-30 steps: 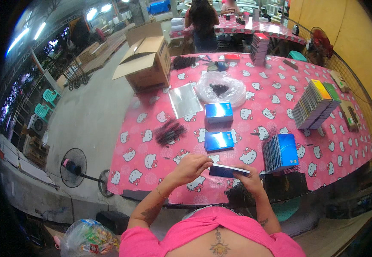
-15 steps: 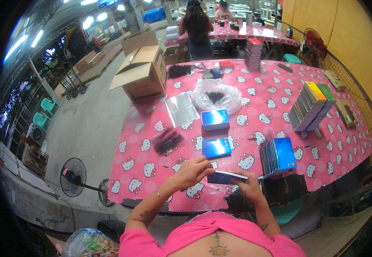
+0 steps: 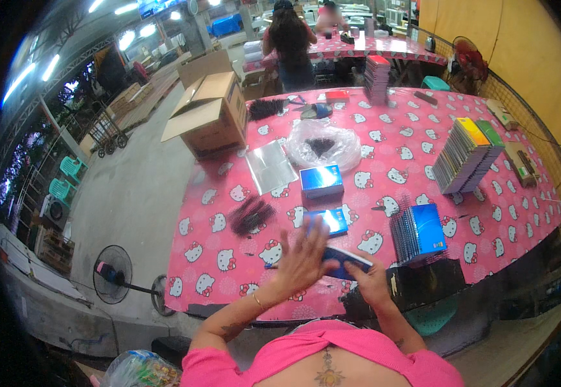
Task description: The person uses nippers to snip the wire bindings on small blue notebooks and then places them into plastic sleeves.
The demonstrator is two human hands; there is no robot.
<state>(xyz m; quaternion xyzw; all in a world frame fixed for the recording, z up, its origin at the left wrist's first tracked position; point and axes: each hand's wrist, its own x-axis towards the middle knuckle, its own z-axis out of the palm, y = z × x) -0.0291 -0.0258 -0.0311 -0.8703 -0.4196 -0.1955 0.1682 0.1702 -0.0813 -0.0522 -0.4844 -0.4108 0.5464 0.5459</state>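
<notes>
My right hand point(image 3: 372, 281) grips the right end of a thin dark-blue booklet point(image 3: 340, 264) held above the near edge of the table, thumb on top. Close against the booklet's left end is my left hand point(image 3: 301, 259), its fingers stretched and spread; it partly hides that end. Just beyond lies a small stack of blue notebooks point(image 3: 333, 220), partly behind my left fingers. A taller blue stack point(image 3: 321, 180) stands farther back. To the right is a pile of spiral-bound blue notebooks point(image 3: 428, 231). Loose black binding coils point(image 3: 253, 215) lie at left.
A pink patterned cloth point(image 3: 219, 284) covers the table. An open cardboard box point(image 3: 213, 122), clear plastic sheets point(image 3: 271, 168) and a plastic bag with black coils point(image 3: 342, 151) are farther back. Yellow notebooks point(image 3: 461, 155) stand right. A fan point(image 3: 114, 271) stands left. A person point(image 3: 289, 48) works beyond.
My left hand has gone from bent fingers at the booklet's edge to a flat, spread hand beside it. The booklet has tilted, showing more of its dark-blue face.
</notes>
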